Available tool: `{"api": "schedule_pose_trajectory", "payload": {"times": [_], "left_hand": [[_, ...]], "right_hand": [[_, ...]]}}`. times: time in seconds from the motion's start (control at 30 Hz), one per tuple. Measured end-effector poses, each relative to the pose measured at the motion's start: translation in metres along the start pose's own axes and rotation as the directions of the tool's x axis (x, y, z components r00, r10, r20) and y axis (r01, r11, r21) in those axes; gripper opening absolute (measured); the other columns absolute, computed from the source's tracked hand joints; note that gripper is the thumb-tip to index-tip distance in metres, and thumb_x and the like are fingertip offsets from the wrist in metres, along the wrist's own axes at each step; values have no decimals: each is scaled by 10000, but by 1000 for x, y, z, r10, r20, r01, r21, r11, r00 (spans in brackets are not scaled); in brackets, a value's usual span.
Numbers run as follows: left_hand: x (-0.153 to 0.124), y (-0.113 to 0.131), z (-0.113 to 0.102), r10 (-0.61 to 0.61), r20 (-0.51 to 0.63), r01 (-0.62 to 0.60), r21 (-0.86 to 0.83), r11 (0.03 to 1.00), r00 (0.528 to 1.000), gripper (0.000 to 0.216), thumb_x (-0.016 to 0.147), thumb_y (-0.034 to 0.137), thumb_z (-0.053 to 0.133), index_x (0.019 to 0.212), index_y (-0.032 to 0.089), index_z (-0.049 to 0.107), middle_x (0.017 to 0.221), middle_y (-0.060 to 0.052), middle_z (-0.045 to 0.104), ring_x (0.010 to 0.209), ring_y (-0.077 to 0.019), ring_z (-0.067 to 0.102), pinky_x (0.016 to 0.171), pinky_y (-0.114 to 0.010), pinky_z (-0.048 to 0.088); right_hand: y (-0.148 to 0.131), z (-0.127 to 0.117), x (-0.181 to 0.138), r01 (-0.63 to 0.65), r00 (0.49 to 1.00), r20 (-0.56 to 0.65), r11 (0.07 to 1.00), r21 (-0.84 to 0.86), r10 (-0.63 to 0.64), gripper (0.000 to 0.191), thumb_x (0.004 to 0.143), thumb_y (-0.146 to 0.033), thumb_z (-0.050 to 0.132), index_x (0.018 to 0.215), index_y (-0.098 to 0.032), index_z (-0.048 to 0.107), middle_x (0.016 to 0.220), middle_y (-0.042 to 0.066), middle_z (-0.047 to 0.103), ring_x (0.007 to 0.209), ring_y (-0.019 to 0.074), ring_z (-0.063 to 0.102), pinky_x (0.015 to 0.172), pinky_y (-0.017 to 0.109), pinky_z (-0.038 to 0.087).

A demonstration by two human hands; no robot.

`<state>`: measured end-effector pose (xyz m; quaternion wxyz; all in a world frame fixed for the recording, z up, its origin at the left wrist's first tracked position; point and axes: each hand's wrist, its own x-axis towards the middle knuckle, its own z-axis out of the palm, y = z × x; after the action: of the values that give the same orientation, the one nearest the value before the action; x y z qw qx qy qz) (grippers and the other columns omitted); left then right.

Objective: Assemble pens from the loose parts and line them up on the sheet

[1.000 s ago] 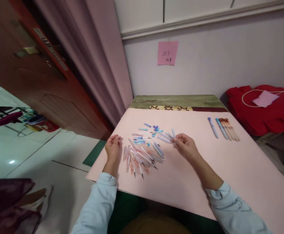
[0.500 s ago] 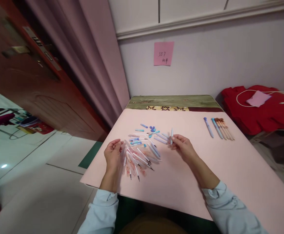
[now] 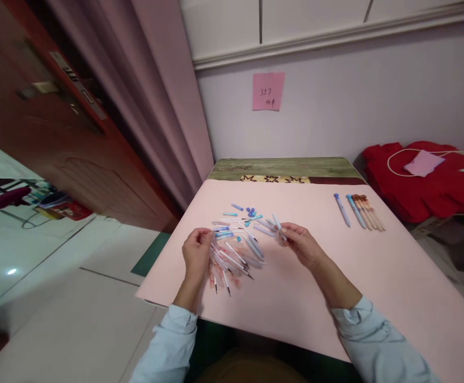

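Observation:
Between the thumb and fingers of my right hand [image 3: 301, 244] is a pale blue pen barrel [image 3: 278, 226], tilted above the table. My left hand [image 3: 197, 252] is at the left edge of a heap of pen parts, its fingertips pinched together; whatever they hold is too small to make out. White pen refills with dark tips [image 3: 234, 254] lie fanned out in the heap, mixed with clear pinkish pieces. Blue and purple barrels [image 3: 253, 247] lie between my hands. Farther back are small dark blue caps [image 3: 251, 211] and short light blue pieces [image 3: 230, 214].
A pink sheet [image 3: 295, 308] covers the table. At its right lie a purple pen [image 3: 342, 210], a blue pen [image 3: 356, 211] and several brown-topped pens [image 3: 371, 213] in a row. Red cloth [image 3: 435, 191] with a white cable sits beyond the right edge. A door [image 3: 56, 159] stands at left.
My left hand has moved right, closer to the heap, and its fingers are drawn together. The barrel in my right hand has tipped from upright to leaning left. The view has shifted slightly.

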<state>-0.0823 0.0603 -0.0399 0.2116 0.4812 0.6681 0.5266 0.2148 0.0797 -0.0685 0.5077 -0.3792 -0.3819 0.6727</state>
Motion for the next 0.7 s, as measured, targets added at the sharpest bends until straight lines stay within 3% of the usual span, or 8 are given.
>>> {"api": "schedule_pose_trajectory", "payload": {"times": [0.13, 0.23, 0.33, 0.5, 0.7], "left_hand": [[10, 0, 0, 157, 83, -176, 336, 925, 984, 85, 763, 289, 633, 732, 218, 666, 787, -9, 627, 691, -166, 549, 668, -297, 422], [19, 4, 11, 230, 207, -302, 459, 835, 951, 77, 776, 242, 613, 719, 224, 661, 845, -34, 635, 837, -209, 570, 778, -330, 428], [29, 10, 28, 286, 359, -441, 496, 748, 889, 80, 788, 213, 604, 763, 231, 678, 888, -47, 641, 937, -231, 557, 866, -360, 405], [47, 16, 51, 285, 623, -657, 518, 548, 729, 149, 818, 171, 554, 792, 223, 691, 889, -71, 646, 944, -237, 543, 861, -380, 378], [61, 16, 64, 235, 756, -751, 462, 471, 611, 163, 799, 130, 559, 741, 202, 694, 869, -93, 667, 932, -243, 560, 863, -391, 366]], "right_hand": [[2, -1, 1, 6, 1000, -29, 1000, -14, -7, 273, 676, -362, 833, 868, -188, 748, 658, -13, 581, 593, 104, 436, 588, 255, 360], [3, -3, 2, 18, 999, -30, 999, -29, -18, 260, 694, -390, 821, 829, -182, 741, 660, -6, 576, 591, 105, 423, 579, 260, 346], [5, -4, 3, 28, 999, -19, 999, -28, -28, 255, 717, -400, 805, 822, -178, 736, 675, 2, 589, 591, 103, 426, 577, 261, 338], [6, -4, 3, 35, 999, -23, 999, -25, -36, 250, 718, -394, 805, 819, -179, 726, 694, 6, 608, 587, 104, 434, 578, 263, 338], [2, 0, 2, 34, 999, -22, 998, -58, -36, 277, 717, -424, 797, 799, -178, 702, 679, 9, 595, 583, 119, 440, 576, 270, 352]]}}
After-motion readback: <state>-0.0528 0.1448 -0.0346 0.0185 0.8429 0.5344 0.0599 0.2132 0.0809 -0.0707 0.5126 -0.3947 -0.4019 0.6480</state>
